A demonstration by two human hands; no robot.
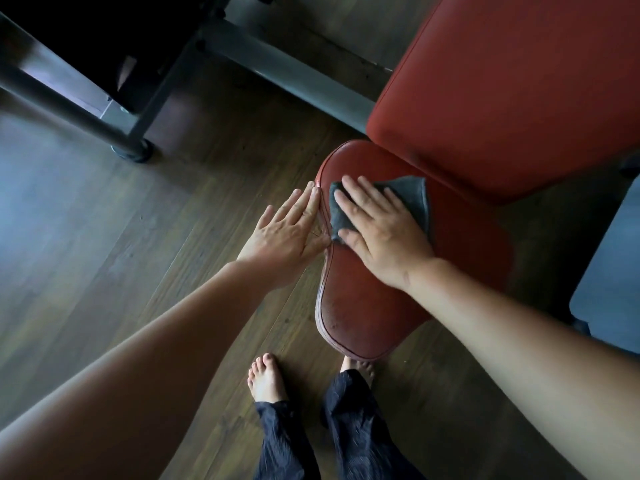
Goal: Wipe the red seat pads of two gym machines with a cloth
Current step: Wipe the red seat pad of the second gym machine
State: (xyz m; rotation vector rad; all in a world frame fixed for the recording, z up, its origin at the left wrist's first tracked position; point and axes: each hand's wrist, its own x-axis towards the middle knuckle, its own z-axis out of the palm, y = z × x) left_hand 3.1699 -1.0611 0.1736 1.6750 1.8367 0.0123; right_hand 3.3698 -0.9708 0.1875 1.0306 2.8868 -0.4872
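Observation:
A red seat pad lies in the middle of the head view, with a larger red back pad rising behind it at the upper right. My right hand presses flat on a dark grey cloth spread over the seat pad's far half. My left hand lies flat with fingers straight against the pad's left edge, holding nothing. The near end of the seat pad looks dull and speckled.
Dark metal frame tubes of another machine cross the upper left, one ending in a foot on the wooden floor. A grey padded piece sits at the right edge. My bare feet stand below the seat.

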